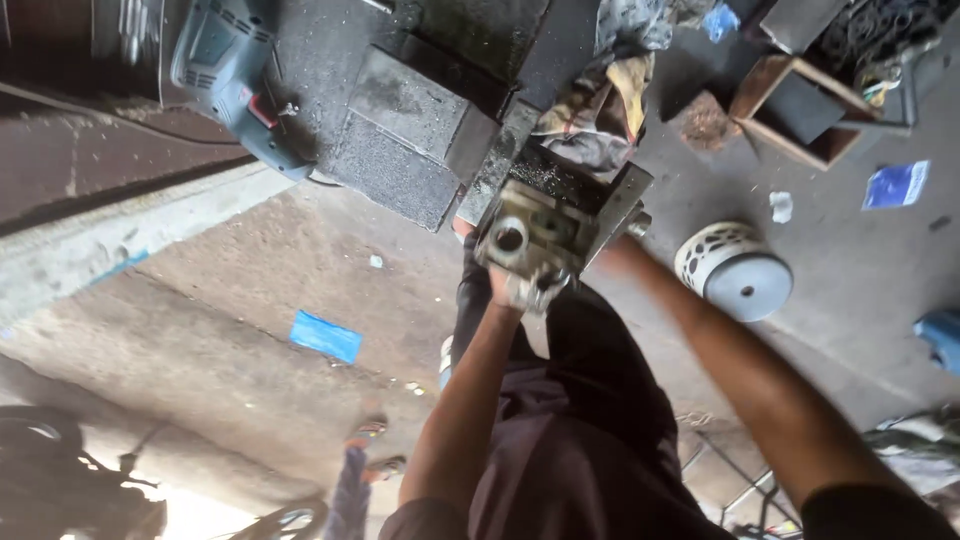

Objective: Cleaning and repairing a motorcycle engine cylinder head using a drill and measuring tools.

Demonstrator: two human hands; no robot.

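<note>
Metal casting point(535, 235), grey, grimy and blocky with a round bore facing me, sits at the workbench point(420, 140) edge, my left hand point(512, 288) clamped beneath it, my right hand point(618, 250) gripping its side.

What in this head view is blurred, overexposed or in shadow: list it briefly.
Head view: the right hand and its forearm are smeared by motion blur, and the left hand is soft against the grey metal part; the bottom-left corner is blown out by daylight; the top-left around the blue power tool lies in dim shadow; the wide lens bends the edges.
</note>
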